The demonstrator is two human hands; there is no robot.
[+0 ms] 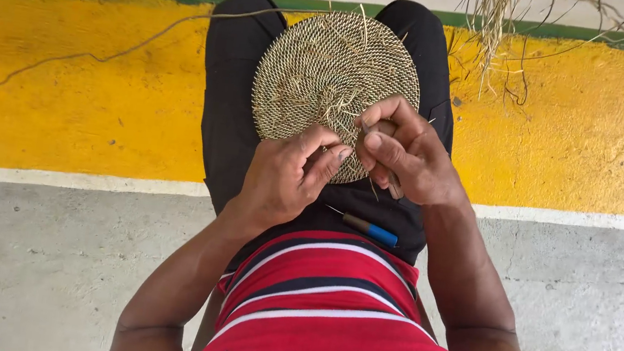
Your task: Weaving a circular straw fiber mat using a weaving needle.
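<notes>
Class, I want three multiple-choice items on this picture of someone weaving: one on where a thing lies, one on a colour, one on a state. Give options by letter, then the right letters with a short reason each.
1. Where does the round woven disc rest?
A. on the person's knees
B. flat on the grey floor
C. hung on a wall

2. What colour is the end of the slim tool lying on the lap?
A. red
B. blue
C. green

3. How does the right hand stand?
A. open and flat
B. closed, fingers pinching at the disc's edge
C. away from the disc

Answers:
1 A, the disc lies across the black trousers.
2 B, the tool's handle end is blue.
3 B, the fingers curl tight at the rim, beside the left hand.
</notes>
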